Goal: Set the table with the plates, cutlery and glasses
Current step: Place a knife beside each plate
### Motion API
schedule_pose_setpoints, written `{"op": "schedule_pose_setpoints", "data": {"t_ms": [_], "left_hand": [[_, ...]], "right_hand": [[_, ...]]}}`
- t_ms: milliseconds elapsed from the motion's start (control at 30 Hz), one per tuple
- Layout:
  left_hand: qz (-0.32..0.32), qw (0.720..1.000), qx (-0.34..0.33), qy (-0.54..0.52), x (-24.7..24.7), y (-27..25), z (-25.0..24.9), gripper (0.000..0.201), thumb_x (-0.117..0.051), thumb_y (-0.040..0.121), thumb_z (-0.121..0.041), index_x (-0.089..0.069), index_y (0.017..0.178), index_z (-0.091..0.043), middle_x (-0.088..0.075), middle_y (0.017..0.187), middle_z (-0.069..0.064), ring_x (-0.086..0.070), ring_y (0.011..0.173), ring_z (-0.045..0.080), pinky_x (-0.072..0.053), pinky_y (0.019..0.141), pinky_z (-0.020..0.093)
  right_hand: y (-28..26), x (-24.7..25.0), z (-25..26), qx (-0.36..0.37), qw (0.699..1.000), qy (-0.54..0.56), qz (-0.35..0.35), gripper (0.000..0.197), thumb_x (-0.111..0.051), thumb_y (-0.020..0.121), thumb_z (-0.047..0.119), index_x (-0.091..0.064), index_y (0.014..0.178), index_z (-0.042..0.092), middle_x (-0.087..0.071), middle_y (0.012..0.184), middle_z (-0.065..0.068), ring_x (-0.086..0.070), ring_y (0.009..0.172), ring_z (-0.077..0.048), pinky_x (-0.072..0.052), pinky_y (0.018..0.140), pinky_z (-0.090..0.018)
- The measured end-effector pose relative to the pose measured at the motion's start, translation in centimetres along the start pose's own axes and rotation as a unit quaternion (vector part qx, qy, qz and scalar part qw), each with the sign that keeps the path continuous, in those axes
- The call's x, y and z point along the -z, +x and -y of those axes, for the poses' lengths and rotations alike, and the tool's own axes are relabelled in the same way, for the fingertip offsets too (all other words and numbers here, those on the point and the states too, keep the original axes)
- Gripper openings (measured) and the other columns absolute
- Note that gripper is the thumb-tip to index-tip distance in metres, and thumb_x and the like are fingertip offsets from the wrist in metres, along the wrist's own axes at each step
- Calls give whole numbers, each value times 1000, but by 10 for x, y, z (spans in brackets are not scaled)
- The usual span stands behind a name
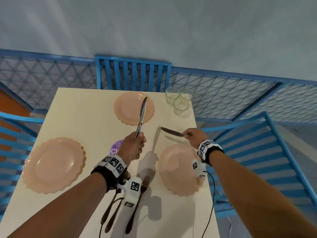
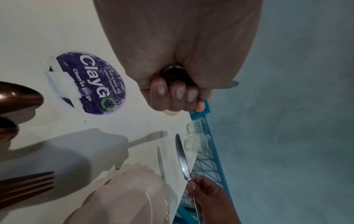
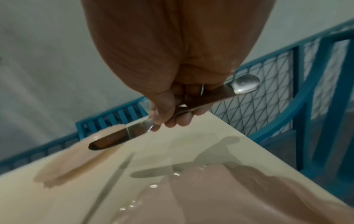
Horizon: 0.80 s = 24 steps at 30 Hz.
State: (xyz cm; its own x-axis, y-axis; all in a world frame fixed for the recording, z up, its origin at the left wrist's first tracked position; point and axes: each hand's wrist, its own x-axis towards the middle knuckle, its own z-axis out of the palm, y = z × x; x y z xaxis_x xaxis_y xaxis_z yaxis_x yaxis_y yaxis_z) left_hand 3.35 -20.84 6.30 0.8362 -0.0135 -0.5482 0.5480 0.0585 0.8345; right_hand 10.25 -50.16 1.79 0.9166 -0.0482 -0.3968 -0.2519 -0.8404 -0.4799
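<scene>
Three pink scalloped plates lie on the cream table [image 1: 89, 117]: a far plate [image 1: 127, 114], a left plate [image 1: 54, 164] and a right plate [image 1: 178, 169]. My left hand [image 1: 137, 145] grips a silver knife [image 1: 141, 115] by the handle, its blade raised and pointing away over the far plate. In the left wrist view its fingers [image 2: 176, 94] curl round the handle. My right hand [image 1: 190, 135] pinches a second knife [image 1: 171, 132], blade pointing left, above the table just beyond the right plate. The right wrist view shows this knife [image 3: 118, 137] held off the surface. Three glasses [image 1: 179, 100] stand together at the far right corner.
A fork [image 1: 137, 203] and two spoons [image 1: 109, 212] lie near the table's front edge, partly under my left wrist. A purple round sticker [image 1: 116, 146] marks the table's middle. Blue chairs [image 1: 133, 73] stand at the far, left and right sides, with a blue mesh railing behind.
</scene>
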Motion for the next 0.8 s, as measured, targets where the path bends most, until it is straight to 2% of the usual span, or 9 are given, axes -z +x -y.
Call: {"op": "schedule_pose_setpoints", "data": {"t_ms": [100,200,367,500,600,700,800], "left_hand": [[10,1000,10,-17,-11,7,0,30,-45,104,-32,-53,80,-15,-35,58,-5,-23,44,10,-16,43,19],[10,999,15,-29,-20,13,6,28,-45,104,-32,-52,83,-15,-32,61,-3,-21,47,11,-17,42,19],[0,999,32,-41,-31,13,22,29,-43,105,-32,-51,83,-14,-33,61,-2,-22,44,11,-19,39,17],[-11,998,46,-42,-32,10,31,29,-43,105,-30,-51,82,-14,-32,60,-1,-24,43,11,-20,37,16],[-12,998,44,-41,-32,8,33,29,-43,105,-29,-50,82,-14,-32,60,-1,-23,42,11,-19,38,16],[-16,998,39,-42,-33,6,34,29,-42,106,-30,-50,82,-14,-31,59,-2,-23,43,11,-18,38,16],[-15,998,36,-41,-36,4,33,29,-43,105,-29,-50,82,-14,-31,60,-1,-22,44,11,-18,39,16]], "right_hand": [[22,-7,-6,24,999,-45,18,14,-62,94,13,-75,97,17,-73,104,-3,-65,98,-22,-47,81,-28],[33,-17,-8,56,995,-64,44,20,-58,93,7,-77,98,11,-75,107,-4,-66,103,-22,-47,84,-25],[42,-33,-15,74,993,-62,66,28,-53,90,-2,-78,92,12,-76,104,-7,-69,99,-26,-53,89,-27],[48,-36,-18,87,993,-60,55,21,-60,89,0,-78,94,9,-76,103,-9,-68,98,-26,-52,88,-28],[54,-36,-22,89,993,-61,49,20,-65,85,-2,-80,92,9,-76,102,-9,-69,98,-25,-51,86,-25],[56,-38,-25,79,994,-53,47,25,-62,84,-4,-80,86,13,-76,96,-6,-71,90,-25,-56,83,-31],[57,-41,-29,84,995,-51,35,24,-65,83,-3,-78,80,17,-75,90,-3,-69,84,-21,-50,73,-25]]}}
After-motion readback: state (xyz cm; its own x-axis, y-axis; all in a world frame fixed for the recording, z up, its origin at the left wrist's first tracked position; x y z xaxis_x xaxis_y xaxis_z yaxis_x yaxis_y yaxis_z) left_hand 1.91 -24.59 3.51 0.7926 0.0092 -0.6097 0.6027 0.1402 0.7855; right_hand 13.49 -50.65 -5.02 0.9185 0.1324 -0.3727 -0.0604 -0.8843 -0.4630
